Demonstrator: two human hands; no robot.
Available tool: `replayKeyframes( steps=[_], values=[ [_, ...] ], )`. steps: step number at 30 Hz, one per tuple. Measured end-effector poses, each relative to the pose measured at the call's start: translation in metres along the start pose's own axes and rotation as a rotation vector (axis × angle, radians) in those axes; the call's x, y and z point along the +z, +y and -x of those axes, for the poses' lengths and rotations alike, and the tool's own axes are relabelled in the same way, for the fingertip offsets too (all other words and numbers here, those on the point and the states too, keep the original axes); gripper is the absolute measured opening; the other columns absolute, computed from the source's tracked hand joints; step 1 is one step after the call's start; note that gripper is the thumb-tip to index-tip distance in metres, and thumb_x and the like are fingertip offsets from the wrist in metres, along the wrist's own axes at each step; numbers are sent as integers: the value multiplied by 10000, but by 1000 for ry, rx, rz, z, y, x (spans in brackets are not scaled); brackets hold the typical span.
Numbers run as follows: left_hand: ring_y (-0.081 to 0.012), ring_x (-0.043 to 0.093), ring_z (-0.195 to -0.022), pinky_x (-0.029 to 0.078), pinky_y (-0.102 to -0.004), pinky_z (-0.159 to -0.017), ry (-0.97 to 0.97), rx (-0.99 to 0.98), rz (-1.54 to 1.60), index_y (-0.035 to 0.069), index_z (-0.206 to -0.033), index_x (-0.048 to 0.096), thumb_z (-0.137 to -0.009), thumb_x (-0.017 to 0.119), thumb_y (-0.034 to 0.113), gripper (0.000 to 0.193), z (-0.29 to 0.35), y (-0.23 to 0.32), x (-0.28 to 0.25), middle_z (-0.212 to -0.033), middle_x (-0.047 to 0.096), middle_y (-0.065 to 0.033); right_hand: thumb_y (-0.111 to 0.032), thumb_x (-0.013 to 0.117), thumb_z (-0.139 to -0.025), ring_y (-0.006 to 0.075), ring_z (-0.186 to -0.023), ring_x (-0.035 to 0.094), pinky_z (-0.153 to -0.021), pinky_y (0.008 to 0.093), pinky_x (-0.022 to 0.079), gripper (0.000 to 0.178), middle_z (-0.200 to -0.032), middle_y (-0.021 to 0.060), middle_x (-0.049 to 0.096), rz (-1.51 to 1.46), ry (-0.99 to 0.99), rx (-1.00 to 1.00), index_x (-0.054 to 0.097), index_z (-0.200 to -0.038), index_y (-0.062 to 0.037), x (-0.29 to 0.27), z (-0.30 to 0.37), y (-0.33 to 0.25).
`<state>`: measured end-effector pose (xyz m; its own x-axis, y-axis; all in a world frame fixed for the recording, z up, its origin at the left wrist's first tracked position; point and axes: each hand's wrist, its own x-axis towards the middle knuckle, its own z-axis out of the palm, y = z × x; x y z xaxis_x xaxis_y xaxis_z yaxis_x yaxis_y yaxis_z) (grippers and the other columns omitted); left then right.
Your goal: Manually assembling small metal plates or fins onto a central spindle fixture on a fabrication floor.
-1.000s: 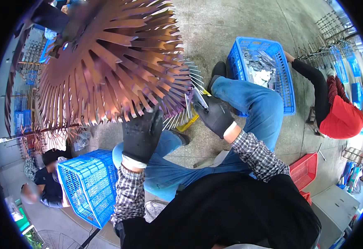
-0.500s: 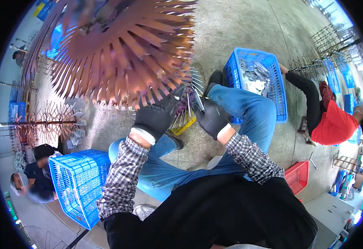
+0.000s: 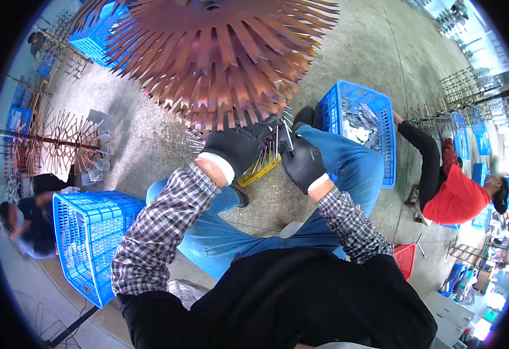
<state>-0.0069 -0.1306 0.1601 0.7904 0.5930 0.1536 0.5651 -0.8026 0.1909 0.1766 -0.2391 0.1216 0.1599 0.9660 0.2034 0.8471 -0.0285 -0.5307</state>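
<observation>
A large round copper-brown rack (image 3: 199,26) with tiers of flat, blade-like prongs fills the top of the view. Against its lower prongs is my left hand (image 3: 237,146) in a black glove. Its fingers curl in at the prong tips, and what they grip is partly hidden. My right hand (image 3: 303,166), also black-gloved, is closed on a thin silvery metal strip (image 3: 289,138) pointing up beside the left fingertips. Several slim pale strips stick out around the rack's underside. Below the hands, a yellow basket (image 3: 258,176) shows between my legs.
A blue crate (image 3: 389,145) of silvery metal pieces stands by my right leg. Another blue crate (image 3: 94,221) is at my left. A person in a red top (image 3: 455,195) sits at the right; another in dark clothes (image 3: 36,224) is at the left. A red basket (image 3: 404,260) lies lower right.
The rack has turned and appears farther right and higher in view. My left hand has shifted slightly up and right along its prongs. The right hand still holds the strip.
</observation>
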Motion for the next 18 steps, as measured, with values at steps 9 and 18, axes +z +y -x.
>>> replayKeyframes(
  steps=[9,18],
  values=[
    [-311,712,-784,528,-468,-645,115,76,51,242,-1382,598,-1022,453,343,401,3,2,-12,-1137,755,-61,-202,614,-921,400,-704,615,-638,473,473,216,-863,216,659,72,-82,-77,621,-1051,-29,0,-3,6],
    [-319,708,-860,544,-444,-748,1,49,57,190,-1382,598,-995,513,325,418,-4,6,-10,-1198,727,-84,-199,606,-917,386,-742,636,-667,462,504,294,-892,199,667,147,-151,-120,612,-1152,-24,-9,-11,3]
  ],
)
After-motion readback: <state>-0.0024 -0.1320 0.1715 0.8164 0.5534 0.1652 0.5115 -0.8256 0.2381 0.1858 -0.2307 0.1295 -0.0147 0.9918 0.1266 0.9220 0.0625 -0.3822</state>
